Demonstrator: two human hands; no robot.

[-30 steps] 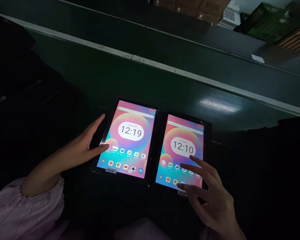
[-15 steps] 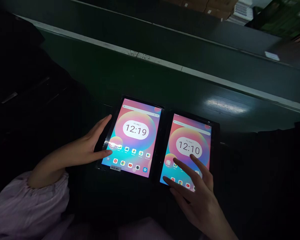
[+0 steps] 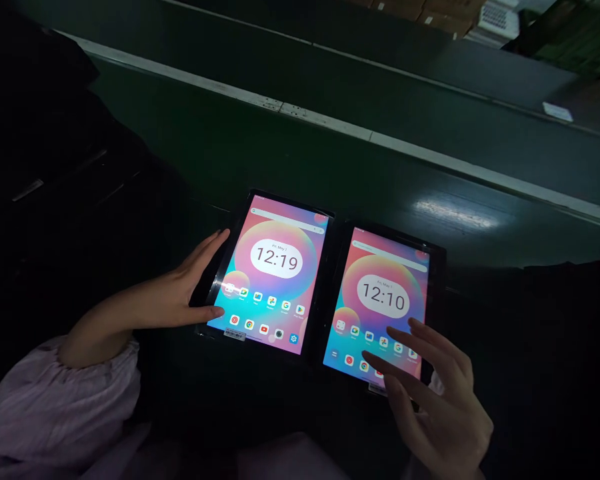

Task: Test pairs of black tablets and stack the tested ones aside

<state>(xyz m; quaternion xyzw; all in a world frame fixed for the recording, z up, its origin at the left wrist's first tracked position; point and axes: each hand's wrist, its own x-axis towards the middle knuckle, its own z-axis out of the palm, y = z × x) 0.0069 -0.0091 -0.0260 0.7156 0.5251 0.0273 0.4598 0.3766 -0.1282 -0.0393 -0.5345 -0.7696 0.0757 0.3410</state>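
Two lit tablets lie side by side on a dark surface. The left tablet [image 3: 275,267] shows 12:19 and the right tablet [image 3: 385,293] shows 12:10, both over a colourful home screen with app icons. My left hand [image 3: 190,287] rests at the left edge of the left tablet, its thumb on the lower left corner, fingers apart. Over the lower right part of the right tablet is my right hand [image 3: 435,393], fingers spread, covering some icons. Whether its fingertips touch the glass I cannot tell. A small barcode label [image 3: 235,335] sticks out below the left tablet's screen.
Beyond the tablets a pale metal strip [image 3: 330,125] crosses the green work surface [image 3: 190,113]. Cardboard boxes [image 3: 445,17] and a white stack [image 3: 500,20] stand at the far right, with a white label [image 3: 557,111] nearer. Dark shapes fill the left side.
My right hand has moved right and down over the right tablet, uncovering more icons and a label at its lower edge. My left hand stays by the left tablet. The view has shifted slightly.
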